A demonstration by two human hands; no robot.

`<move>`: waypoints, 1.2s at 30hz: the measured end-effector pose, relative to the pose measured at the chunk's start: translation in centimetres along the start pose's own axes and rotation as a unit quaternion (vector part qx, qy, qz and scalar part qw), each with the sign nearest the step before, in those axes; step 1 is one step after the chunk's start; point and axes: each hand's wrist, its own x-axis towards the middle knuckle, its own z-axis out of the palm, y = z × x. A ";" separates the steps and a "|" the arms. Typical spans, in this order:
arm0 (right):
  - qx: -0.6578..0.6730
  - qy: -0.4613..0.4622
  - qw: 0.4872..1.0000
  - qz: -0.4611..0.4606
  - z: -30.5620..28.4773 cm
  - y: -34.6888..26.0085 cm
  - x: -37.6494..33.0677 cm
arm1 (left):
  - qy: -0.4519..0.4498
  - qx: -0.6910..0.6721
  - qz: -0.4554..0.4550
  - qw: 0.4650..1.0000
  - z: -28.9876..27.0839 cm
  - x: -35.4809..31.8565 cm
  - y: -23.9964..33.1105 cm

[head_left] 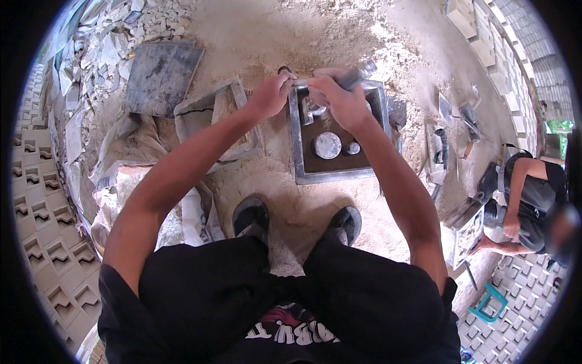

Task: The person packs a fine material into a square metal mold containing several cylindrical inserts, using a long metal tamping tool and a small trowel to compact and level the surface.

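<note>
Between my feet and the far ground lies a rectangular box frame (298, 159) with dark walls and a brown, sand-like fill. A pale round disc (327, 145) and a small grey cylinder (353, 148) sit in it, with a metal piece (307, 113) near the far left side. My left hand (270, 97) is closed at the frame's far left corner, a dark round end showing beyond its fingers; what it grips is unclear. Over the frame's far part, my right hand (343, 104) is closed round a grey cylindrical tool (357, 74). The hand hides some of the frame's contents.
Left of the frame stand an open box frame (195, 115) and a dark flat board (162, 77). Pale rubble (103, 64) lies far left. Tools (470, 121) lie on the right. Another person (533, 188) works at far right, near a teal stool (488, 303).
</note>
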 end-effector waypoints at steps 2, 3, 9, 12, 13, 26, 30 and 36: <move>0.038 0.005 0.998 -0.048 0.9 -0.9 -1.8 | 0.037 0.003 0.033 0.999 0.2 -0.9 -0.3; 0.052 0.032 0.993 -0.105 1.8 -2.1 -3.0 | 0.061 0.005 0.054 0.997 0.0 -0.9 -0.2; 0.151 0.195 0.964 -0.097 -0.7 -5.3 -3.9 | 0.167 -0.156 -0.008 0.974 1.4 0.3 7.2; 0.203 0.220 0.952 -0.065 -2.7 -8.3 -5.6 | 0.115 -0.272 0.019 0.955 1.5 1.5 11.5; 0.161 0.243 0.956 -0.045 -3.2 -9.6 -6.2 | 0.065 -0.262 0.021 0.963 1.3 1.8 12.8; -0.363 0.229 0.849 0.309 -15.7 3.0 -15.0 | -0.129 0.111 0.241 0.955 2.9 3.3 11.8; -0.350 0.277 0.851 0.277 -16.5 9.6 -18.7 | -0.175 0.205 0.249 0.930 2.7 1.4 10.6; -0.443 0.250 0.840 0.192 -16.0 11.1 -17.1 | -0.153 0.213 0.222 0.939 3.5 0.5 9.7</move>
